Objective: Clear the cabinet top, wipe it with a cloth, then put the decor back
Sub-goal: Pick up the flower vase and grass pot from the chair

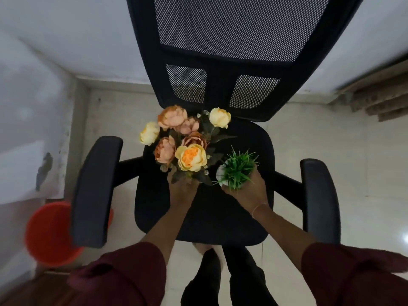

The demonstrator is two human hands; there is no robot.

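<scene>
Flowers [183, 138], a bunch of peach and yellow blooms, are held in the left hand [182, 188] above the black seat of an office chair [205, 208], and a small grass plant [239, 168] in a pale pot is held in the right hand [247, 191] just to the right of them. Both hands are over the middle of the seat, between the two armrests. The left fingers are wrapped around the base of the bunch, hidden under the leaves, so whether a vase is there cannot be told. The right fingers [256, 173] curl around the pot from below and from the right side. Whether either piece already touches the seat cannot be told from this high view.

This looks like the clearing part of the job, with the chair used as a parking place while the cabinet top, which is not in view, gets wiped. To do it well, both pieces should go down upright on the flat middle of the seat, well in from the near edge, where the cushion curves away. The bunch is top-heavy and wide, so it probably wants a firm press at the base and a short pause before the grip loosens. The pot is best set just beside it but not under the leaves, so neither tips the other. An office chair may roll or swivel, so a nudge from a knee or an arm could spill both. An orange bucket [48, 235] stands on the floor at the near left, clear of the chair
</scene>
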